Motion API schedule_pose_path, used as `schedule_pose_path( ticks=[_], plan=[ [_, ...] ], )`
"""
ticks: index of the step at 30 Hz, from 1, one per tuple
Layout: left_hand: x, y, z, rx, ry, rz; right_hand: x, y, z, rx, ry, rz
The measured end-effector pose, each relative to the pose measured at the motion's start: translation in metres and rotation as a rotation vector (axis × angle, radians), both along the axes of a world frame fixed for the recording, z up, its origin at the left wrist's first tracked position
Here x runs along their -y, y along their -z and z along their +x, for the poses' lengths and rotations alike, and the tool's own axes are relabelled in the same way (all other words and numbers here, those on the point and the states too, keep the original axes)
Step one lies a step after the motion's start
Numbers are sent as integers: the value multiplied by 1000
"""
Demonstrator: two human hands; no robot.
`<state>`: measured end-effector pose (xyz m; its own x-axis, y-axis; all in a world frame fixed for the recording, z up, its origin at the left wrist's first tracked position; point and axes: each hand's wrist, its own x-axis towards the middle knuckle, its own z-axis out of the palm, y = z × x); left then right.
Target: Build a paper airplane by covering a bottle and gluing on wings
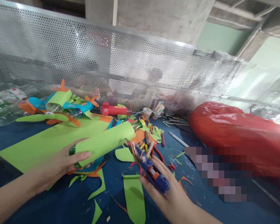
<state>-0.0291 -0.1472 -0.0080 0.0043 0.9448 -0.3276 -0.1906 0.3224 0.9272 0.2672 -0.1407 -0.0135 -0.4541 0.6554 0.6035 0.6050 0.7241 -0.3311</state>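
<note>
A green bottle wrapped in lime-green paper (107,141) lies slantwise in my left hand (58,161), my fingers closed round its base end; its yellow-capped neck points up and to the right. My right hand (165,189) is closed on a blue glue gun (154,174), whose tip is close to the lower side of the wrapped bottle, near its neck end. Whether the tip touches the paper I cannot tell. Below, between my hands, lies a rounded lime-green paper piece (134,199). A large lime-green sheet (44,141) extends beneath and behind the bottle.
Paper-covered bottle planes (84,108) stand at the back left beside clear plastic bottles (9,105). Scraps, scissors and crayons litter the blue table (114,202). Cups of markers (158,110) stand at the back before a perforated metal screen (135,62). A red bag (235,137) fills the right.
</note>
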Motion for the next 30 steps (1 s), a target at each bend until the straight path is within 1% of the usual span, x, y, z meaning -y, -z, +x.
schedule_pose_path(
  ticks=[3, 7, 10, 13, 19, 23, 27, 30],
  plan=[
    [0, -1, 1, -6, -4, 0, -1, -1, 2, -6, 21, -4],
    [2, -6, 3, -3, -11, -5, -4, 1, 6, 6, 92, -69],
    [4, -6, 3, 19, -18, -12, -5, 3, 7, 22, 137, -121],
    [3, -4, 3, 11, -22, -6, -4, 1, 4, 11, 96, -103],
    [1, -1, 3, -33, -4, -5, 4, -10, -6, 20, 3, -34],
    [2, 0, 2, -68, 4, 15, 6, -12, -8, 17, -52, -15],
    [0, 1, 2, -53, 0, -7, 8, -11, -7, 18, -45, -25],
    [0, 0, 2, -49, -14, -12, 7, -10, -6, 25, 5, -45]
  ],
)
